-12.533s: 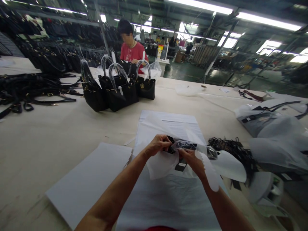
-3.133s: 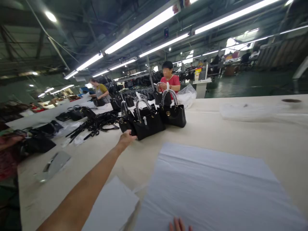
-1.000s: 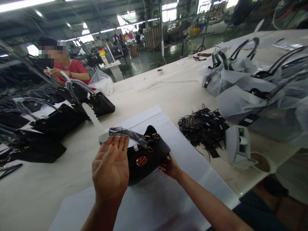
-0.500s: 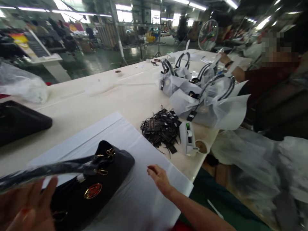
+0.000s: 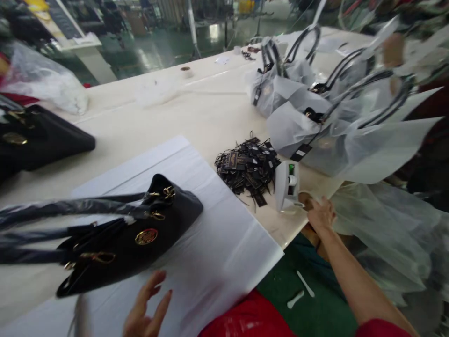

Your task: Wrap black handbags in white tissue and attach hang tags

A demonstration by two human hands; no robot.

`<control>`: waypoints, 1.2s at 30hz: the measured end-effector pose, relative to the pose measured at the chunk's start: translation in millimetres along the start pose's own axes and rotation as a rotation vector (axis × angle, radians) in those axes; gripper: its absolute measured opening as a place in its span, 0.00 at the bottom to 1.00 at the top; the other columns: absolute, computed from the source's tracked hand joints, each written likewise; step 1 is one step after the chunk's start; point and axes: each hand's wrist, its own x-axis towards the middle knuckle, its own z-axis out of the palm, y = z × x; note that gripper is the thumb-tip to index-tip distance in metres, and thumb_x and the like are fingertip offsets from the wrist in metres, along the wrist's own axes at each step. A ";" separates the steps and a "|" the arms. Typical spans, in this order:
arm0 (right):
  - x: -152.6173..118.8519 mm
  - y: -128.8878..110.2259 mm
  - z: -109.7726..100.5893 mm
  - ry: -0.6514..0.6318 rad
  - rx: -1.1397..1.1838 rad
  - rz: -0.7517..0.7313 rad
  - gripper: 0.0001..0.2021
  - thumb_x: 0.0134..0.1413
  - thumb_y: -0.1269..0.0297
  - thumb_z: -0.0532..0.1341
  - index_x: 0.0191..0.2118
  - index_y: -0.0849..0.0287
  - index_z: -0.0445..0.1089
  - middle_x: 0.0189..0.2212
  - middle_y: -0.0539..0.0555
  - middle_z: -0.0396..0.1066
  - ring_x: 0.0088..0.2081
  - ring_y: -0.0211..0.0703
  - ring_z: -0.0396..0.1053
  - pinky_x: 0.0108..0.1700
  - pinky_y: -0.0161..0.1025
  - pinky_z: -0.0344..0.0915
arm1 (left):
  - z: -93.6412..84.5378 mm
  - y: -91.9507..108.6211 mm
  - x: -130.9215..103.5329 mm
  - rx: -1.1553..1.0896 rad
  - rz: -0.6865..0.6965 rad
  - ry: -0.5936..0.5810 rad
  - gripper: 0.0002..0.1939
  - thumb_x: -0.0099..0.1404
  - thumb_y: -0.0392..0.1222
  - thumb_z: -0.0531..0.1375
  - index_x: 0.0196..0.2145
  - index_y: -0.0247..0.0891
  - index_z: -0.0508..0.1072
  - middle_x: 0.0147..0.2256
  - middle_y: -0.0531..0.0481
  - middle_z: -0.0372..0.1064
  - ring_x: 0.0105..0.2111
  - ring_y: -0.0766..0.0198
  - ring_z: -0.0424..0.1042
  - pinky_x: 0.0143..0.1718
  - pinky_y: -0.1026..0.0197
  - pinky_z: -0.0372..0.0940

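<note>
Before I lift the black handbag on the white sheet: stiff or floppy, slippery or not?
The black handbag probably holds its shape; its front looks smooth, without deep folds. Its plastic-wrapped handles may be slippery, given their glossy sheen.

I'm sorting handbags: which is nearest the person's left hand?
The black handbag on the white sheet, just beyond the left hand; another black handbag sits at the left edge, wrapped handbags at the right.
</note>
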 end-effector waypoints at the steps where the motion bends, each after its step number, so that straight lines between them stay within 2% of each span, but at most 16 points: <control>1: -6.9 1.9 -1.6 0.103 0.034 -0.051 0.18 0.56 0.63 0.48 0.41 0.67 0.70 0.50 0.70 0.61 0.55 0.61 0.54 0.50 0.60 0.51 | 12.5 -1.7 -12.7 0.054 0.026 -0.022 0.27 0.62 0.48 0.55 0.59 0.51 0.56 0.48 0.48 0.70 0.41 0.54 0.74 0.39 0.54 0.73; 3: -32.5 -2.4 -1.2 0.203 0.152 -0.253 0.20 0.58 0.55 0.48 0.36 0.66 0.71 0.39 0.66 0.68 0.45 0.54 0.63 0.48 0.54 0.56 | 36.5 -8.5 -34.7 0.166 0.133 -0.060 0.26 0.63 0.46 0.53 0.59 0.47 0.57 0.50 0.44 0.68 0.47 0.53 0.70 0.45 0.53 0.70; 4: -52.0 -10.0 0.6 0.169 0.223 -0.384 0.20 0.57 0.52 0.50 0.33 0.64 0.70 0.34 0.63 0.70 0.40 0.50 0.65 0.45 0.50 0.59 | 46.5 -13.1 -43.9 0.226 0.169 -0.098 0.26 0.64 0.45 0.52 0.59 0.45 0.57 0.52 0.43 0.66 0.50 0.53 0.67 0.47 0.53 0.69; 6: -102.9 -36.0 6.9 -0.036 0.349 -0.644 0.18 0.57 0.52 0.53 0.28 0.60 0.69 0.28 0.57 0.70 0.33 0.44 0.66 0.38 0.42 0.62 | 60.5 -22.2 -58.8 0.338 0.203 -0.185 0.27 0.64 0.44 0.52 0.60 0.41 0.56 0.55 0.40 0.61 0.55 0.52 0.62 0.51 0.51 0.65; 8: -160.4 -70.4 15.3 -0.360 0.399 -0.931 0.15 0.56 0.55 0.56 0.24 0.58 0.68 0.23 0.54 0.69 0.29 0.41 0.66 0.34 0.38 0.63 | 66.4 -29.5 -68.2 0.419 0.193 -0.259 0.27 0.63 0.43 0.52 0.60 0.38 0.56 0.57 0.39 0.58 0.57 0.50 0.58 0.53 0.48 0.62; 9: -187.2 -87.5 20.0 -0.559 0.401 -1.089 0.14 0.57 0.57 0.56 0.25 0.58 0.69 0.25 0.54 0.71 0.30 0.41 0.66 0.35 0.38 0.63 | 67.0 -32.1 -70.8 0.441 0.187 -0.290 0.27 0.63 0.43 0.52 0.60 0.37 0.57 0.58 0.39 0.56 0.58 0.50 0.57 0.54 0.47 0.61; 11: -229.3 -116.0 30.1 -0.875 0.389 -1.327 0.09 0.57 0.60 0.56 0.36 0.56 0.72 0.39 0.57 0.73 0.42 0.45 0.67 0.45 0.42 0.62 | 65.5 -35.9 -71.4 0.451 0.165 -0.347 0.27 0.64 0.42 0.52 0.60 0.37 0.56 0.59 0.40 0.55 0.59 0.51 0.55 0.56 0.48 0.59; 12: -243.4 -126.0 35.5 -0.988 0.376 -1.407 0.11 0.57 0.61 0.56 0.43 0.54 0.71 0.47 0.57 0.70 0.49 0.47 0.65 0.52 0.46 0.59 | 64.4 -37.3 -69.6 0.449 0.147 -0.367 0.27 0.64 0.42 0.52 0.60 0.37 0.55 0.59 0.41 0.54 0.59 0.52 0.54 0.56 0.49 0.58; 14: -257.9 -137.2 47.7 -1.098 0.332 -1.515 0.19 0.55 0.61 0.58 0.53 0.51 0.64 0.57 0.56 0.61 0.58 0.50 0.56 0.60 0.52 0.48 | 62.7 -39.8 -62.8 0.448 0.111 -0.377 0.26 0.65 0.41 0.51 0.60 0.37 0.55 0.59 0.41 0.54 0.60 0.54 0.53 0.56 0.50 0.58; 16: -259.9 -139.6 60.9 -1.098 0.268 -1.611 0.24 0.54 0.59 0.59 0.57 0.50 0.60 0.60 0.56 0.57 0.61 0.51 0.51 0.62 0.54 0.42 | 62.5 -42.7 -53.9 0.444 0.089 -0.362 0.25 0.66 0.40 0.50 0.60 0.36 0.55 0.60 0.41 0.54 0.60 0.54 0.52 0.56 0.50 0.59; 19: -255.3 -137.2 77.2 -0.957 0.205 -1.783 0.25 0.55 0.55 0.58 0.58 0.53 0.58 0.60 0.57 0.57 0.60 0.52 0.52 0.61 0.55 0.44 | 62.5 -47.1 -46.3 0.412 0.096 -0.308 0.24 0.66 0.39 0.49 0.59 0.34 0.56 0.59 0.39 0.54 0.60 0.54 0.53 0.56 0.50 0.59; 23: -253.8 -134.6 84.8 -0.725 0.180 -1.899 0.26 0.56 0.53 0.56 0.59 0.56 0.58 0.59 0.59 0.59 0.59 0.51 0.55 0.60 0.53 0.46 | 58.5 -45.5 -66.0 0.396 0.110 -0.153 0.22 0.67 0.38 0.48 0.58 0.32 0.57 0.56 0.36 0.60 0.59 0.54 0.56 0.53 0.50 0.62; 26: -256.2 -134.9 84.6 -0.663 0.181 -1.905 0.26 0.57 0.53 0.55 0.59 0.57 0.57 0.58 0.59 0.59 0.58 0.50 0.56 0.60 0.51 0.47 | 58.3 -36.1 -97.6 0.428 0.171 -0.093 0.19 0.67 0.37 0.48 0.55 0.35 0.61 0.53 0.38 0.64 0.57 0.54 0.59 0.52 0.51 0.63; 30: -258.9 -140.0 83.7 -0.659 0.183 -1.837 0.25 0.58 0.55 0.54 0.59 0.59 0.57 0.57 0.58 0.61 0.56 0.50 0.56 0.59 0.50 0.50 | 68.3 -21.8 -128.5 0.463 0.268 -0.105 0.19 0.65 0.40 0.52 0.53 0.36 0.63 0.54 0.39 0.62 0.58 0.52 0.57 0.54 0.49 0.59; 34: -257.7 -150.8 82.5 -0.685 0.179 -1.775 0.24 0.59 0.55 0.53 0.57 0.61 0.60 0.55 0.58 0.63 0.55 0.49 0.57 0.57 0.49 0.53 | 80.7 -18.0 -132.1 0.486 0.257 -0.119 0.24 0.63 0.46 0.55 0.55 0.35 0.61 0.53 0.39 0.63 0.55 0.50 0.60 0.53 0.47 0.58; 36: -256.2 -156.6 80.6 -0.717 0.171 -1.750 0.23 0.59 0.56 0.53 0.57 0.61 0.60 0.55 0.58 0.63 0.54 0.49 0.57 0.56 0.49 0.54 | 84.1 -19.1 -127.0 0.461 0.240 -0.107 0.21 0.63 0.42 0.55 0.53 0.34 0.63 0.51 0.39 0.65 0.53 0.51 0.62 0.51 0.49 0.59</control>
